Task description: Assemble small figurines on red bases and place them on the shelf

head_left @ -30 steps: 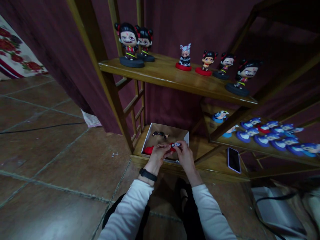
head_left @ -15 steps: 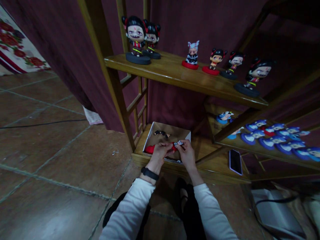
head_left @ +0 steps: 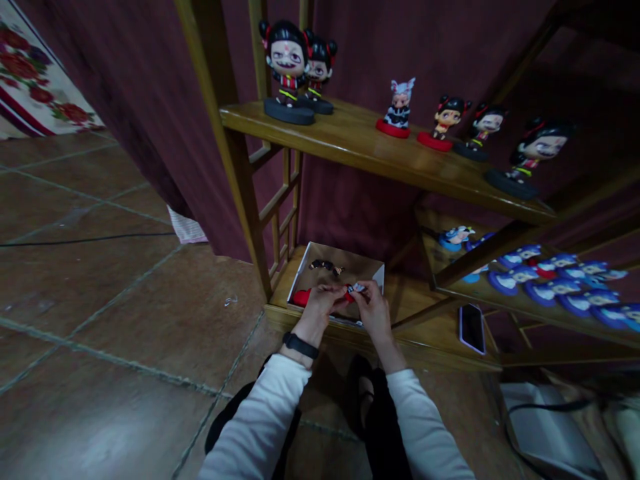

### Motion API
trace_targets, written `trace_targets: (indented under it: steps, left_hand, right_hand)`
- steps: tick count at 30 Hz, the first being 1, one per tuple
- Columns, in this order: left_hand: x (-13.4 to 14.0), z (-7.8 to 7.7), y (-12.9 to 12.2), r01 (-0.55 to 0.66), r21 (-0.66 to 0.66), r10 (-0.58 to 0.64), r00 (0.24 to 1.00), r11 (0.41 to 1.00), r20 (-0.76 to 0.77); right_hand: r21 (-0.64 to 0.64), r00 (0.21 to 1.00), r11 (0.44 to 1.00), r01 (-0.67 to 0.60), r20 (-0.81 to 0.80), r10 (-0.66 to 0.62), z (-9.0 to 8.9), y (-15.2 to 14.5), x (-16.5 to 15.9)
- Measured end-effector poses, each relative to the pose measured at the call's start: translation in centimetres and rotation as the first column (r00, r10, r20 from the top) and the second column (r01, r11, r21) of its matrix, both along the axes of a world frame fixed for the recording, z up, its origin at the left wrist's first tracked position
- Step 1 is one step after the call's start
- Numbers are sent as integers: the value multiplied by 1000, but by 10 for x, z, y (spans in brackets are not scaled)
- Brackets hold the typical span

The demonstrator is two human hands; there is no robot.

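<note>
Over a shallow open box (head_left: 367, 261) on the low shelf, both of my hands work close together. My left hand (head_left: 323, 305) is closed around the red end of a small figurine (head_left: 356, 289). The fingers of my right hand (head_left: 374, 305) pinch its white-and-dark part from the other side. Much of the figurine is covered by my fingers. Inside the box, left of my left hand, are red pieces (head_left: 301, 297), and behind them lie several small black pieces with gold or tan ends (head_left: 327, 267).
Several big-headed figurines (head_left: 287, 63) stand on the upper shelf (head_left: 350, 143) above the box. To the right, blue-based figurines (head_left: 553, 288) fill a lower side shelf. A phone (head_left: 471, 328) lies at the right of the low shelf. Wooden posts (head_left: 240, 180) flank the left side.
The view has shifted slightly, so the shelf figurines appear a little further right. My hands keep nearly the same grip on the figurine over the box.
</note>
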State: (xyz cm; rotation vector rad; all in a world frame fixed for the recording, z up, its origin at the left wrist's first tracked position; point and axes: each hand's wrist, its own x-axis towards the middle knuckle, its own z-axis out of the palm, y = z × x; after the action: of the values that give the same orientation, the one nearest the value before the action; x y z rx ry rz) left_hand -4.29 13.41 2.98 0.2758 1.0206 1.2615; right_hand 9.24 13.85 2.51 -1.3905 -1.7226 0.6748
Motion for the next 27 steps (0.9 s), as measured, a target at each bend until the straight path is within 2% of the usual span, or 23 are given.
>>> trace_targets:
  steps: [4,7,9,11,14,16,21,24,27]
  left_hand:
    - [-2,1,0,28,-12,-29,999,1000,-24]
    - [0,0,2,38,-20,-38,999,999,-6]
    - [2,-1,5,38,-28,-37,999,999,28]
    - [4,-2,6,40,-34,-38,998,999,50]
    - [8,-5,7,56,-9,-56,997,998,51]
    - [11,-7,6,47,-2,-47,998,999,37]
    - [10,-16,4,2,-12,-3,999,1000,-43]
    - [7,-24,5,-47,-27,44,995,999,-87]
    - [7,-29,1,-61,-16,59,993,998,-104]
  right_hand:
    - [2,999,1000,-19,-36,19,-3,0,-3]
    - [-19,984,1000,-24,-177,20,-7,4,-4]
    - [-41,938,999,-16,-347,1,-10,6,-4]
    - [-91,858,996,-9,-512,-39,-11,7,-3]
    - [-228,757,970,-87,-648,-84,-11,6,-1]
    - [-281,728,949,-144,-680,-91,-12,4,0]
    - [-253,688,952,-174,-723,-67,-23,6,-2]
    - [-231,664,965,-124,-742,-92,-33,7,-7]
    - [-185,663,975,-121,-747,-60,-40,2,-11]
